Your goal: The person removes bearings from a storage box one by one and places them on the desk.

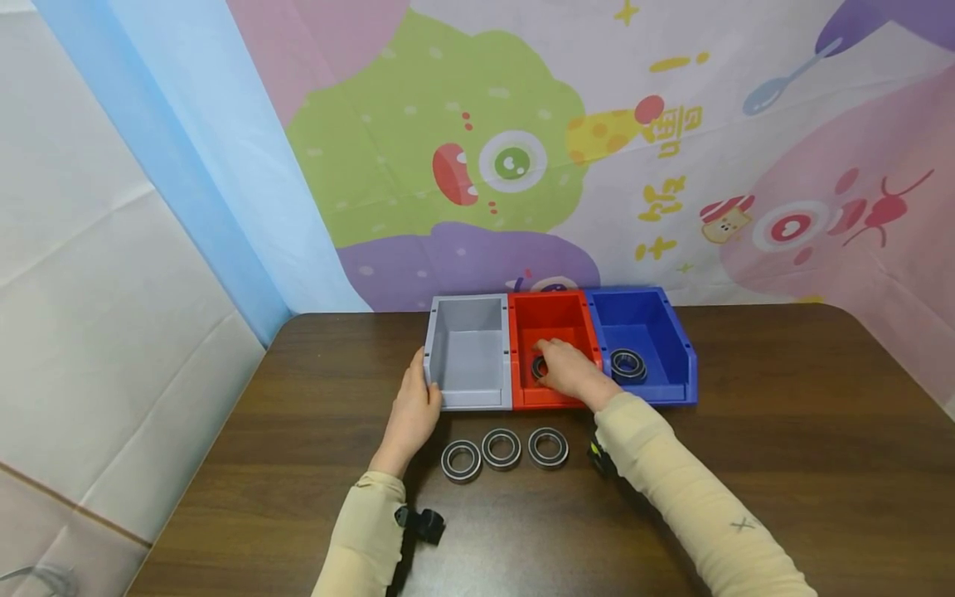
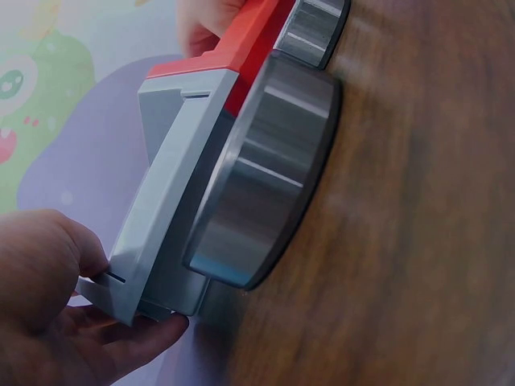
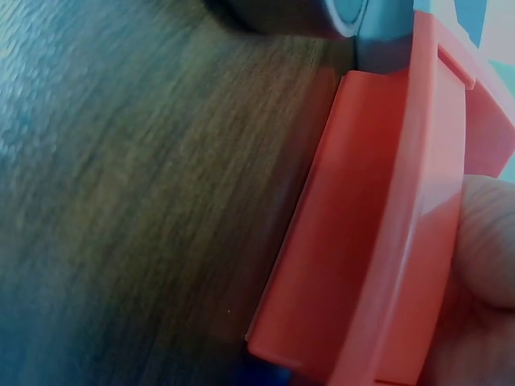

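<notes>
My left hand (image 1: 413, 408) grips the front left corner of the grey bin (image 1: 473, 400). In the left wrist view its thumb lies on the bin's edge and its fingers on the outer side. My right hand (image 1: 569, 370) reaches down into the red bin (image 1: 550, 308), with thumb and fingers about a ball bearing (image 1: 538, 367) that is partly hidden by the hand. In the right wrist view the red bin's front wall hides the fingertips. A dark ball bearing (image 1: 628, 366) lies in the blue bin (image 1: 675, 393).
Three bearings lie on the wooden table (image 1: 298, 464) before the bins: a left one (image 1: 448, 462), a middle one (image 1: 488, 448) and a right one (image 1: 534, 448). The bins stand side by side against a cartoon-printed cloth (image 1: 448, 91). A pale wall covering (image 1: 97, 290) borders the left side.
</notes>
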Demonstrator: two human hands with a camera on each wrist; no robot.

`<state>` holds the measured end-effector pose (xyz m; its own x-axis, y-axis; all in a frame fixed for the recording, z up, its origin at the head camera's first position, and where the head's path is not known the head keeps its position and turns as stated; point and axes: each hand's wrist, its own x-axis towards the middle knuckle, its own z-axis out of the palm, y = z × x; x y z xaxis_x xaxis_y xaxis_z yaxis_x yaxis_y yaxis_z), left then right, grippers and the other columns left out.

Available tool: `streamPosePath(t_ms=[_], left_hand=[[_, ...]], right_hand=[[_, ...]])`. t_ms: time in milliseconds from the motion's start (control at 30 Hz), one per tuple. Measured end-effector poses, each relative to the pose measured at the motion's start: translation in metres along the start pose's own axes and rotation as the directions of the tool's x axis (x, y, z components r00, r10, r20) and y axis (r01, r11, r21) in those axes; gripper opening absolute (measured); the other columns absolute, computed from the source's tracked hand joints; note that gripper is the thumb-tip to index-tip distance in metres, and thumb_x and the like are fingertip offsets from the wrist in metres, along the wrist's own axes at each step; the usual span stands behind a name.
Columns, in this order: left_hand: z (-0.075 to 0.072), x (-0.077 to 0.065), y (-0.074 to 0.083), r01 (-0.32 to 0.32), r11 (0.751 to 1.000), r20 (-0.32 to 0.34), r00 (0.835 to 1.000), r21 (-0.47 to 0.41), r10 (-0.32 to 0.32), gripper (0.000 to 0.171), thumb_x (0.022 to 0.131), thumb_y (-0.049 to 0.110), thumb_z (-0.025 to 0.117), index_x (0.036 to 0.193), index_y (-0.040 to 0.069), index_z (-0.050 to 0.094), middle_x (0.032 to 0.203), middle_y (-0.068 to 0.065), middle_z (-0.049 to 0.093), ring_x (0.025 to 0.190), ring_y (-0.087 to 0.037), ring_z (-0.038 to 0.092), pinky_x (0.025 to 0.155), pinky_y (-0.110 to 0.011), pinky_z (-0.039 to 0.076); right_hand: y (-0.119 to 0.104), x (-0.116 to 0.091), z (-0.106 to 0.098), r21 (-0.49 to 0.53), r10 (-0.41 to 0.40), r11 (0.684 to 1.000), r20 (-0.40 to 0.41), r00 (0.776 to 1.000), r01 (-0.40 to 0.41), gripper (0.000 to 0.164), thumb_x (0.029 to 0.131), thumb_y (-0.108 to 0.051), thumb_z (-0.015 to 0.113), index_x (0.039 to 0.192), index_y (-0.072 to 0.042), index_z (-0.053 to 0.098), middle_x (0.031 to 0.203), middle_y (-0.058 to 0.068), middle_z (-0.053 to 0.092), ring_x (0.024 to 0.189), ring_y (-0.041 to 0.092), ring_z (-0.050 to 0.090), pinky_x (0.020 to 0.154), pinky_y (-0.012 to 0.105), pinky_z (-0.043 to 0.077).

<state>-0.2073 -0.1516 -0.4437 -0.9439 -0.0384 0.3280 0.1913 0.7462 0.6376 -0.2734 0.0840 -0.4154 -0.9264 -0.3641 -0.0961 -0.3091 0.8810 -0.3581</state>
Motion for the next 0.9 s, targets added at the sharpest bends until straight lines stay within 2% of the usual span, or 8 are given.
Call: streamPosePath(t_ms=[667, 900], left_hand=[[-0.0007, -0.0007, 0.0006, 0.007, 1.000, 0.014, 1.000, 0.000, -0.007, 0.057, 0.087, 0.006, 0.046, 0.140, 0.002, 0.025, 0.125, -0.026, 0.045, 0.105, -0.041, 0.052, 0.083, -0.053, 0.043], [-0.0009, 0.0000, 0.0006, 0.015, 1.000, 0.021, 1.000, -0.007, -0.015, 0.057, 0.087, 0.007, 0.046, 0.140, 0.002, 0.024, 0.128, -0.026, 0.044, 0.107, -0.041, 0.051, 0.084, -0.053, 0.043]], right_hand=[[0.0022, -0.0014, 0.0002, -0.012, -0.048, 0.999, -0.029, 0.998, 0.047, 0.049, 0.078, -0.012, 0.068, 0.122, -0.002, 0.050, 0.115, 0.018, 0.053, 0.097, 0.029, 0.055, 0.088, 0.040, 0.046], [0.0019, -0.0018, 0.0019, -0.059, -0.096, 0.994, -0.081, 0.992, 0.091, 0.047, 0.078, -0.011, 0.069, 0.120, 0.001, 0.051, 0.108, 0.019, 0.053, 0.093, 0.028, 0.055, 0.086, 0.039, 0.047]])
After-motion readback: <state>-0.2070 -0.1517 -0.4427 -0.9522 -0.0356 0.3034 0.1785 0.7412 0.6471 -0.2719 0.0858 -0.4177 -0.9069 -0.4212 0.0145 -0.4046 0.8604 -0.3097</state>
